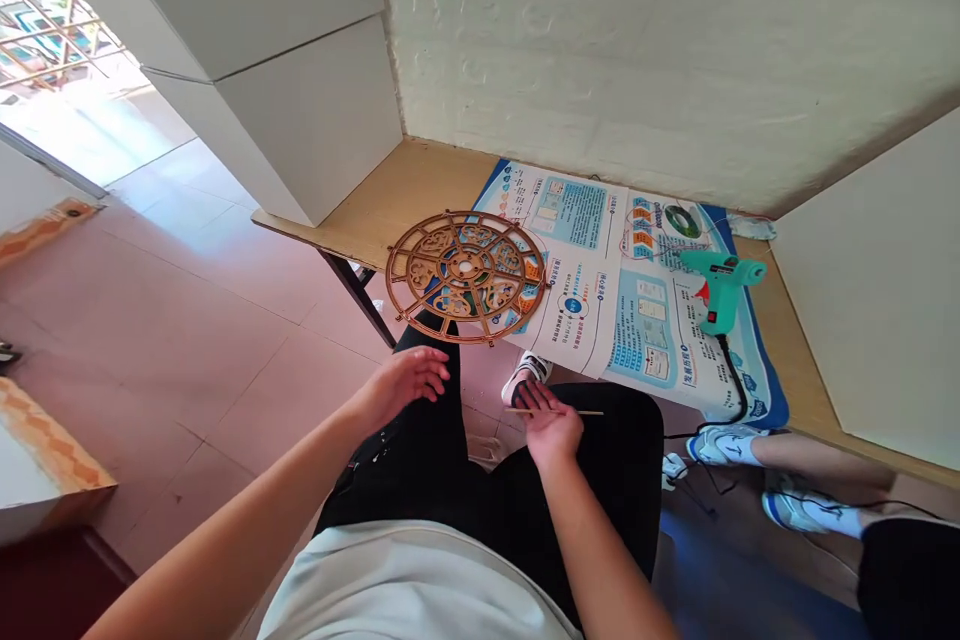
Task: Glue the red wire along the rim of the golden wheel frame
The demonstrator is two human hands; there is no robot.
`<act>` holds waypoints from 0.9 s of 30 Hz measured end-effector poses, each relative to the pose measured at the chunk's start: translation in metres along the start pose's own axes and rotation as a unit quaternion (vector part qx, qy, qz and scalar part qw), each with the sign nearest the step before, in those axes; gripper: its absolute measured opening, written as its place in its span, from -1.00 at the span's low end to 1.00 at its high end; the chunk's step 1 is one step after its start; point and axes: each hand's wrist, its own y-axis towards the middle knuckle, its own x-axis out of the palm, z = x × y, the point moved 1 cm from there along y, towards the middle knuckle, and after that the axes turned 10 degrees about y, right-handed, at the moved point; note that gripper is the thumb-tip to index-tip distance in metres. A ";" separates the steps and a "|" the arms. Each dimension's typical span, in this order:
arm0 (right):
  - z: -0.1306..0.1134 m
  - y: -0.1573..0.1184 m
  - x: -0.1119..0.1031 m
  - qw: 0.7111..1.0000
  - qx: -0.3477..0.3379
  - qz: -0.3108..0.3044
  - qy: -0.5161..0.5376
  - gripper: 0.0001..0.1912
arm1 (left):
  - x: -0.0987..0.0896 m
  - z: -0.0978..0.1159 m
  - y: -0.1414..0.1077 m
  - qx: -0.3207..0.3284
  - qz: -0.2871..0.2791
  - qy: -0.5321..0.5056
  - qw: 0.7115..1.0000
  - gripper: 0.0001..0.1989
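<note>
My right hand (551, 425) is turned palm up over my right thigh, fingers outstretched. A thin wooden stick (591, 412) lies across its palm, by the thumb. My left hand (412, 382) hovers over my left thigh, its fingers loosely bent and apart, with nothing seen in it. Just beyond it, a brown openwork wooden wheel (493, 261) with spokes and cut-out ornaments rests at the table's front edge, part of its rim overhanging. A teal hot glue gun (724, 292) stands on the right of the table, its black cord trailing over the edge.
A printed poster sheet (577, 330) covers much of the wooden table (405, 182). A coil of green wire (682, 221) lies toward the back. White panels (315, 110) enclose the table. Another person's legs and shoes (802, 510) are under the table at right.
</note>
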 end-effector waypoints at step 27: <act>0.022 0.008 0.005 0.995 0.052 0.033 -0.076 -0.60 | -0.027 0.008 -0.004 0.087 0.113 -0.083 0.986 -0.73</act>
